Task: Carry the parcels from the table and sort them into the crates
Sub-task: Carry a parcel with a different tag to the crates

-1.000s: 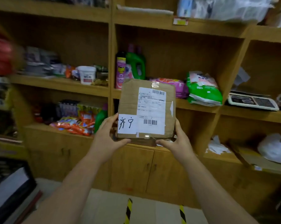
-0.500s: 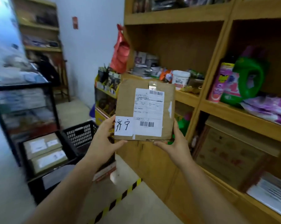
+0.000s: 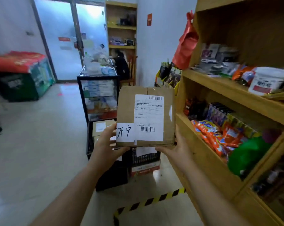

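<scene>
Two hands hold one flat brown cardboard parcel (image 3: 145,116) upright at chest height: the left hand (image 3: 107,145) grips its lower left corner by the handwritten white slip, and the right hand (image 3: 176,146) cups the lower right edge, fingers closed on the box. Black plastic crates (image 3: 145,158) sit on the floor just beyond, beside the wooden shelf unit (image 3: 223,88); one crate (image 3: 90,136) already contains labelled boxes, so sorting seems partly done. This parcel remains in transit, its crate not yet chosen; what waits elsewhere cannot be told
</scene>
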The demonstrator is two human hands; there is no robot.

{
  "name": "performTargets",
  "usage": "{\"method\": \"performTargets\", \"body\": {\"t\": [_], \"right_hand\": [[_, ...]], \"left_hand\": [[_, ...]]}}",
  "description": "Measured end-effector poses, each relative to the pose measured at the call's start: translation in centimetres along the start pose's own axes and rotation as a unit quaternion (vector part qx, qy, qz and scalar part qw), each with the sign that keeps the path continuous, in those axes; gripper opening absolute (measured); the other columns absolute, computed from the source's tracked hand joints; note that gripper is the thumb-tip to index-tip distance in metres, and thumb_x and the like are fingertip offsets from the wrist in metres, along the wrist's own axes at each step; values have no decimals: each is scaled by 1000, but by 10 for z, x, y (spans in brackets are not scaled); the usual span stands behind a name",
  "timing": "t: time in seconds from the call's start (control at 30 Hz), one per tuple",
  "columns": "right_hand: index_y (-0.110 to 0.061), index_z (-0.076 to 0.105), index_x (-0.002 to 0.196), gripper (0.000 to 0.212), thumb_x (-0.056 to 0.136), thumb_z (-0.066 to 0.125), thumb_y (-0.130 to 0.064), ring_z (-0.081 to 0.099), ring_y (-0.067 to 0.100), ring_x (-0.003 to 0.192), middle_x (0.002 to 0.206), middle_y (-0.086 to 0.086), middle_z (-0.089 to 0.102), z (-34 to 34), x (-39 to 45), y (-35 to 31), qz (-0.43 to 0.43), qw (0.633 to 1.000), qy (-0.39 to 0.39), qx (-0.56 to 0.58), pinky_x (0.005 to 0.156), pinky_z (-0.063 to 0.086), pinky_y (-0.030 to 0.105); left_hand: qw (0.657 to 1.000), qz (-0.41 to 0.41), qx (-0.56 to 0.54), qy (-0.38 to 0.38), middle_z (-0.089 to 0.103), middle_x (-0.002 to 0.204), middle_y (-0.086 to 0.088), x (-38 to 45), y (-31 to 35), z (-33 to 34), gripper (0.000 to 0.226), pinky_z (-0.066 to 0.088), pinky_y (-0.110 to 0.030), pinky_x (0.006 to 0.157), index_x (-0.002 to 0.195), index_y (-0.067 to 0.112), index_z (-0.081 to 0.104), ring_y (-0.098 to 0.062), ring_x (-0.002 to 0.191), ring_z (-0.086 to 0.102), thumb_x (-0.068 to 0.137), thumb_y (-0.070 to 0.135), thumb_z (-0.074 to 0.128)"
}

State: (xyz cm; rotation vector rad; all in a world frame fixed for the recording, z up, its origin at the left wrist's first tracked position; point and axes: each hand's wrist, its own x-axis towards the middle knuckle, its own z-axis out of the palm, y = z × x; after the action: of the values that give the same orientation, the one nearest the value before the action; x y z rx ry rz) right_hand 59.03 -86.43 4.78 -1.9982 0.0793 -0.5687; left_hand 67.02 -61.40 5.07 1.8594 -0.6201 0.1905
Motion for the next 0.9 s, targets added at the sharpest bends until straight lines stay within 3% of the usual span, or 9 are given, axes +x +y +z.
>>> {"method": "performTargets", "body": {"t": [0.07, 0.17, 0.27, 0.4, 0.5, 0.57, 0.63, 0.73, 0.9], "right_hand": [[-49, 22, 151, 109, 67, 91, -36, 48, -7, 125, 140, -24, 50, 17, 19, 6, -2, 1000, -28, 3, 102, 48, 28], [-48, 25, 150, 107, 67, 91, -39, 50, -5, 124, 139, -20, 53, 45, 52, 15, -9, 999, -49, -2, 99, 49, 29], [-44, 22, 153, 109, 67, 90, -40, 56, 4, 121, 133, -18, 58, 72, 92, 23, -5, 997, -72, -13, 98, 53, 34], [-43, 21, 154, 106, 72, 88, -39, 54, -11, 111, 127, -24, 59, 96, 143, 31, 3, 995, -97, -19, 87, 50, 13], [-43, 22, 153, 105, 72, 88, -39, 54, -7, 114, 129, -25, 57, 106, 172, 41, 13, 994, -103, -29, 92, 49, 19], [-42, 20, 154, 107, 71, 88, -39, 53, -6, 115, 128, -28, 54, 104, 185, 51, 24, 994, -103, -39, 93, 48, 16], [-38, 22, 155, 106, 72, 89, -32, 50, -17, 106, 124, -33, 50, 97, 193, 61, 41, 994, -94, -38, 81, 41, 0], [-37, 21, 155, 107, 72, 89, -27, 46, -32, 96, 117, -40, 45, 75, 201, 79, 61, 994, -76, -47, 74, 39, -2], [-36, 24, 154, 104, 72, 88, -27, 48, -23, 99, 115, -37, 48, 34, 218, 117, 92, 992, -56, -64, 75, 38, -3]], "left_hand": [[1000, -10, 16, 12, 55, 122, 15, 8, -12, -9, 80, 52, -13, 78, 137, 38, 42, 5, 106, 57, 72, 19, 85], [998, -36, 27, 35, 50, 116, 25, 26, -31, -21, 82, 47, -4, 71, 135, 41, 38, 14, 101, 53, 72, 14, 84], [996, -55, 52, 55, 48, 115, 25, 52, -54, -36, 81, 44, -4, 69, 136, 39, 38, 7, 99, 53, 73, 15, 83], [994, -64, 69, 59, 47, 121, 17, 94, -84, -49, 87, 43, -4, 70, 144, 29, 36, 13, 98, 50, 72, 17, 84], [994, -64, 61, 57, 48, 119, 16, 124, -105, -46, 87, 44, -3, 70, 144, 28, 37, 18, 97, 49, 72, 15, 84], [995, -61, 59, 42, 50, 121, 14, 141, -117, -38, 88, 46, -6, 73, 144, 30, 37, 14, 100, 51, 72, 18, 84], [997, -59, 48, 27, 51, 124, 12, 153, -128, -23, 86, 48, -8, 75, 141, 34, 38, 8, 103, 53, 71, 18, 85], [998, -58, 37, 8, 54, 124, 9, 170, -138, 7, 81, 49, -8, 76, 139, 32, 42, 1, 103, 56, 72, 16, 85], [996, -65, 50, -27, 51, 132, 5, 205, -150, 62, 91, 53, -29, 92, 148, 26, 35, -11, 113, 56, 73, 21, 85]]}}
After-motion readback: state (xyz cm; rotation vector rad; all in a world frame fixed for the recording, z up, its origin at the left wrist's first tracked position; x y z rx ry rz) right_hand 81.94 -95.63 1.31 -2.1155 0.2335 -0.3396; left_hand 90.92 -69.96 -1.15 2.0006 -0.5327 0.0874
